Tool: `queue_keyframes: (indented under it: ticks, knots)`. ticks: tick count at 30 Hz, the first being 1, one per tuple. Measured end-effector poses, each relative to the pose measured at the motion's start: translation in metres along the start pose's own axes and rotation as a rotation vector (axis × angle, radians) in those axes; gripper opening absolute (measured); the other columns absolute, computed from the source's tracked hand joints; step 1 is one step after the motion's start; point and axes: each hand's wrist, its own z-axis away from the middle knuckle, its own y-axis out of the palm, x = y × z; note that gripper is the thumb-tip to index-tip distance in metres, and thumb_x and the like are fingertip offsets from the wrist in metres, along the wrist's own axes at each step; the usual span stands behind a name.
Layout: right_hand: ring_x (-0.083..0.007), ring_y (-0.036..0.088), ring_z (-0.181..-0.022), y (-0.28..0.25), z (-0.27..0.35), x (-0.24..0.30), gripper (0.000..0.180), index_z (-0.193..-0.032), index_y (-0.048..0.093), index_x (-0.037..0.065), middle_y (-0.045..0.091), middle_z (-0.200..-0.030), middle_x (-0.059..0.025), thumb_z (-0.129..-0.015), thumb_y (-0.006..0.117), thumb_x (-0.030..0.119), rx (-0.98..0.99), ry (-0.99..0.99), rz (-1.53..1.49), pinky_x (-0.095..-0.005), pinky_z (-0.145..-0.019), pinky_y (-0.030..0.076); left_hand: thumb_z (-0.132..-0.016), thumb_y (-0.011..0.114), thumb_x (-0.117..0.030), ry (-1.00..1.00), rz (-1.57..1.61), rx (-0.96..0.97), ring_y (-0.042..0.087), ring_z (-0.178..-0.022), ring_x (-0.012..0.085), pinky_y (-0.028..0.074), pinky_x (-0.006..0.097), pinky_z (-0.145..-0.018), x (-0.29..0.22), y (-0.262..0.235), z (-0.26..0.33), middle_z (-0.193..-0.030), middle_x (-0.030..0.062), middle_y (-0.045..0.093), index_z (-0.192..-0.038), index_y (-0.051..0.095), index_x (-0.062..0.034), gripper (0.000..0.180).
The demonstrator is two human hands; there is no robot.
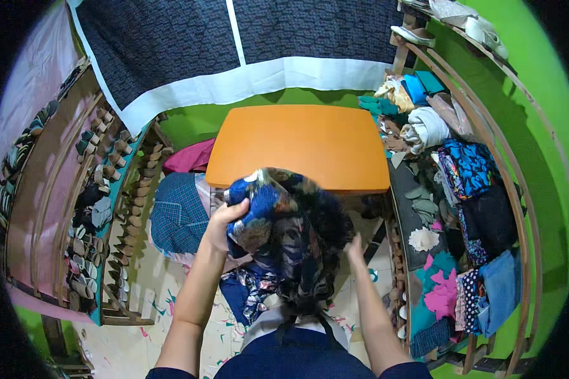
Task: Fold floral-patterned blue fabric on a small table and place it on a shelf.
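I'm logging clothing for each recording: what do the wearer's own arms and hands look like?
The left hand is bare, without a glove; the right hand is mostly hidden. Both forearms are uncovered, with dark navy sleeves at the lower edge.

A hand could pass above the orange table [297, 139], but the bunched floral cloth [294, 218] crowds its near edge, fabric-laden wooden shelving [520, 218] flanks its right, a blue plaid cloth [177, 211] lies near-left of it, and shoe racks [123, 183] stand farther left.
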Motion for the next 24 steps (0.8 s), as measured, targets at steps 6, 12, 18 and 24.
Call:
queue_keyframes:
  ticks: [6,12,18,24]
  knots:
    - [-0.0323,0.032,-0.120,0.038,0.002,-0.175,0.061,-0.129,0.029,0.009,0.030,-0.131,-0.0209,-0.077,0.050,0.031,0.623,-0.445,0.959,-0.0407,-0.099,0.023,-0.083,0.050,-0.023,-0.003,0.179,-0.051,0.058,-0.090,0.0242,0.047,0.037,-0.078,-0.002,0.025,-0.023,-0.103,0.0136,0.058,-0.112,0.048,-0.0010,0.036]
    - [-0.0311,0.059,-0.074,0.018,-0.009,-0.062,0.026,-0.095,0.057,0.003,0.061,-0.083,-0.0173,-0.072,0.045,0.003,-0.203,-0.542,0.654,-0.0372,-0.066,0.046,-0.081,0.051,-0.023,0.058,0.125,0.090,0.058,-0.088,0.0261,0.047,0.039,-0.079,-0.030,0.010,-0.046,-0.099,0.0143,0.058,-0.108,0.049,-0.0013,0.035]
    - [-0.0218,0.054,-0.073,-0.067,-0.019,0.128,0.019,-0.088,0.053,0.002,0.057,-0.078,-0.0104,-0.076,0.041,-0.005,-0.737,-0.941,0.365,-0.0307,-0.069,0.042,-0.077,0.054,-0.013,0.208,0.219,-0.222,0.061,-0.075,0.0247,0.050,0.038,-0.072,-0.061,-0.017,-0.051,-0.085,0.0131,0.062,-0.090,0.057,0.0012,0.020]
    - [-0.0151,0.052,-0.066,-0.075,0.009,0.240,0.015,-0.089,0.055,0.002,0.056,-0.074,-0.0069,-0.075,0.050,-0.002,-0.673,-1.134,0.341,-0.0269,-0.062,0.042,-0.070,0.064,-0.029,-0.212,-1.507,-0.205,0.060,-0.078,0.0197,0.046,0.031,-0.069,-0.083,-0.069,-0.044,-0.086,0.0106,0.063,-0.093,0.059,-0.0009,0.037]
